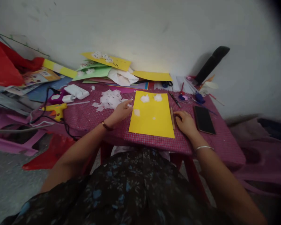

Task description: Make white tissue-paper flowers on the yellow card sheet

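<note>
pink checked table point(89, 117), yellow sheet point(152, 120), left hand point(121, 111) loosely open at paper scraps point(110, 98), right hand point(186, 122) curled beside stick point(172, 118)

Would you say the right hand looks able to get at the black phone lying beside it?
Probably yes: the right hand rests on the table just left of the phone, with nothing between them.

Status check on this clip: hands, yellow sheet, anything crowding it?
Left hand open at yellow sheet left edge. Right hand by wooden stick. White paper scraps and phone close.
</note>
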Demonstrator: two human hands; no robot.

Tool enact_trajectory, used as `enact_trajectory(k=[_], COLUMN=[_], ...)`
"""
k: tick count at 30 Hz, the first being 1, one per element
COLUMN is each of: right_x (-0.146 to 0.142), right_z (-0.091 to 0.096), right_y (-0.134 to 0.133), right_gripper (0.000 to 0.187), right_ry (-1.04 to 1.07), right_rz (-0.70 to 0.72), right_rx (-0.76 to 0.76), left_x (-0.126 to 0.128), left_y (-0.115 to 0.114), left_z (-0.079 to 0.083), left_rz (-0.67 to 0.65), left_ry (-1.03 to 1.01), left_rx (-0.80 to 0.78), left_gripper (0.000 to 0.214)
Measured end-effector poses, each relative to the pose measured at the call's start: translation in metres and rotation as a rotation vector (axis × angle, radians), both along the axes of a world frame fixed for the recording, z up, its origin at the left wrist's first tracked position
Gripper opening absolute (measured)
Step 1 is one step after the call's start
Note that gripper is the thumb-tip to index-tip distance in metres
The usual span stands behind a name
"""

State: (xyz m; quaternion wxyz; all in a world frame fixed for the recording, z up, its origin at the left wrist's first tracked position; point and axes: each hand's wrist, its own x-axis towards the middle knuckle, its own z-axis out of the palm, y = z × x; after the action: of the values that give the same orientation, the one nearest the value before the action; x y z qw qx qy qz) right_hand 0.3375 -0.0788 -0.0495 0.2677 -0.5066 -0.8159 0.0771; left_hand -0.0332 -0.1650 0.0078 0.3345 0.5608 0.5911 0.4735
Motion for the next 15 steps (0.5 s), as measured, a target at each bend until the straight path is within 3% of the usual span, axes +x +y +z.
enact_trajectory(k=[1, 4, 6, 8, 10, 15], right_x=[0.000, 0.003, 0.006, 0.007, 0.008, 0.010], right_z=[0.000, -0.003, -0.006, -0.009, -0.012, -0.013], right_y=[0.000, 0.001, 0.005, 0.009, 0.013, 0.013], right_gripper=[0.033, 0.032, 0.032, 0.031, 0.029, 0.029], right_ry=[0.008, 0.022, 0.007, -0.005, 0.002, -0.005], right_rz=[0.005, 0.025, 0.051, 0.069, 0.069, 0.090], right_rx=[-0.004, 0.005, 0.013, 0.013, 0.014, 0.039], left_x=[-0.017, -0.090, -0.139, -0.175, -0.197, -0.204], left_y=[-0.007, -0.056, -0.094, -0.124, -0.140, -0.142], left_z=[0.010, 0.042, 0.062, 0.073, 0.074, 0.057], left_rz=[0.039, 0.319, 0.582, 0.727, 0.735, 0.640], left_ry=[0.065, 0.675, 1.011, 1.065, 1.063, 1.009], left_rx=[-0.011, -0.044, -0.322, -0.535, -0.667, -0.715], left_gripper=[0.050, 0.059, 0.062, 0.060, 0.060, 0.065])
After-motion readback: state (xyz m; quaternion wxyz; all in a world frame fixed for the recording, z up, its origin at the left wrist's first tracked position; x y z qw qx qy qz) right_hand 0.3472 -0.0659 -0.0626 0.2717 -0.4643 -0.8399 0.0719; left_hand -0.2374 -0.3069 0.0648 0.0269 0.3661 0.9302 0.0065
